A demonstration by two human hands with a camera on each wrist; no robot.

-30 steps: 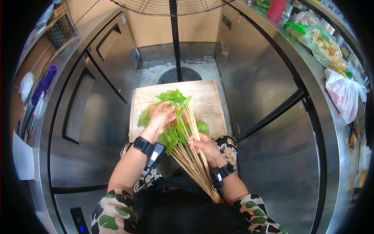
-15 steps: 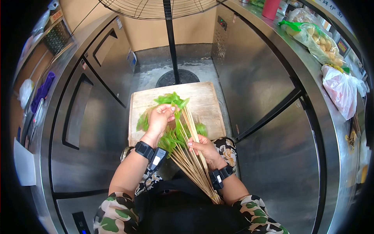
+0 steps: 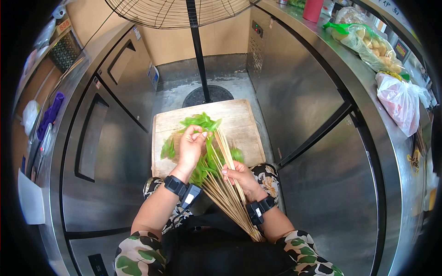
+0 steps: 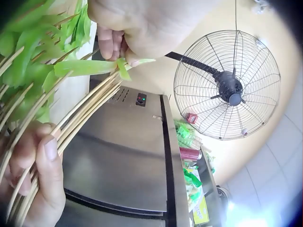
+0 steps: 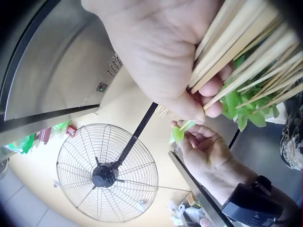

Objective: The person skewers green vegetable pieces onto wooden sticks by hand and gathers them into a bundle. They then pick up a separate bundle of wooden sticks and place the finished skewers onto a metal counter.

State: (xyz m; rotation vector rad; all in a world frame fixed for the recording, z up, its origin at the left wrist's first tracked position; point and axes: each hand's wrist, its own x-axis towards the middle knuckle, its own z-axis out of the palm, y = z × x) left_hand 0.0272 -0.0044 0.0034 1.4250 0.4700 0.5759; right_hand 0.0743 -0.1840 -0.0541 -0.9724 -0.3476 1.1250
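Observation:
Over the wooden board, my left hand pinches a green leafy strip at the tips of thin sticks. In the left wrist view the strip lies across a stick's end, between my left thumb and fingers. My right hand grips a bundle of pale sticks partway along their length. More sticks run below it toward the lap, with green pieces around their upper ends. Other green pieces lie on the board's left side.
Steel cabinets stand on both sides. Beyond the board is a black fan pole on a round base. Bags and a pink bottle sit on the right counter; a purple item lies at left.
The head view has shifted slightly. My left hand stays at the stick tips, its wrist turned a little and moved slightly right. My right hand keeps its grip on the sticks.

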